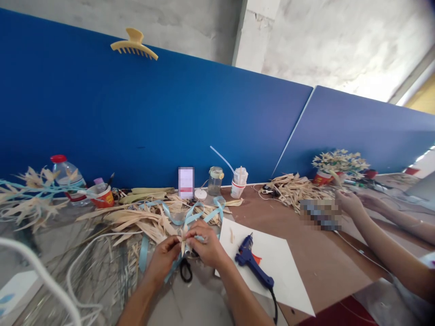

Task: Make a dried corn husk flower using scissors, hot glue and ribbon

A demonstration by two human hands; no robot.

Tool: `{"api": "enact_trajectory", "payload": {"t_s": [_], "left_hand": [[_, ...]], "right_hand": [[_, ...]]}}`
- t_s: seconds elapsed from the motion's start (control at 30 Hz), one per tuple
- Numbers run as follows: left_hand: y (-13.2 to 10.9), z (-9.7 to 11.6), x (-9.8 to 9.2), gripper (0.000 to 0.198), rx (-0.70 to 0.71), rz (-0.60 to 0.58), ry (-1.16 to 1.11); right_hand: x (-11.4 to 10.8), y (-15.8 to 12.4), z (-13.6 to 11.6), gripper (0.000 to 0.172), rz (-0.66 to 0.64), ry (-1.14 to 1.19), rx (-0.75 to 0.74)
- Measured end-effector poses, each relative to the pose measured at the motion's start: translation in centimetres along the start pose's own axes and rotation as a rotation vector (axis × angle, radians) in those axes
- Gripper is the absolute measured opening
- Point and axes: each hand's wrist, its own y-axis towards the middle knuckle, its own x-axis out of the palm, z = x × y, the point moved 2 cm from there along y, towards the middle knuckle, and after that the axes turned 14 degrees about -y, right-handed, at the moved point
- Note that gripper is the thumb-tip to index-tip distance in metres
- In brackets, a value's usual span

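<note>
My left hand [166, 256] and my right hand [205, 242] meet over the table, both with fingers pinched on a small pale husk flower [183, 239]. Its strips stick out above and below my fingertips. Just under my hands lie scissors with a black handle [186, 270], their blades partly hidden. Light blue ribbon [193, 213] loops behind my hands, and another length of it hangs by my left wrist. Dried husk strips [146, 222] are heaped behind and to the left. Right of my right hand, a blue glue gun [253, 260] rests on a white sheet [288, 271].
Thin wires [102, 276] and a white cable [41, 267] cover the left side. A red-capped bottle [70, 176], red cup [102, 198], phone [186, 182], glass jar [215, 182] and paper cup [238, 186] line the blue partition [152, 117]. A co-worker's arms [380, 235] reach in at right.
</note>
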Motion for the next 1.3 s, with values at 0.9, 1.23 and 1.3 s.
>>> {"api": "enact_trajectory", "payload": {"t_s": [0.9, 1.23, 1.3], "left_hand": [[-0.5, 1.2, 0.2, 0.022, 0.352, 0.068, 0.441], [-0.7, 1.4, 0.5, 0.020, 0.403, 0.044, 0.431], [-0.6, 1.3, 0.5, 0.019, 0.396, 0.049, 0.428]], "right_hand": [[0.9, -0.2, 0.7, 0.014, 0.034, -0.492, -0.152], [1.2, -0.4, 0.8, 0.013, 0.114, -0.732, -0.193], [1.2, -0.5, 0.9, 0.015, 0.127, -0.715, -0.193]]}}
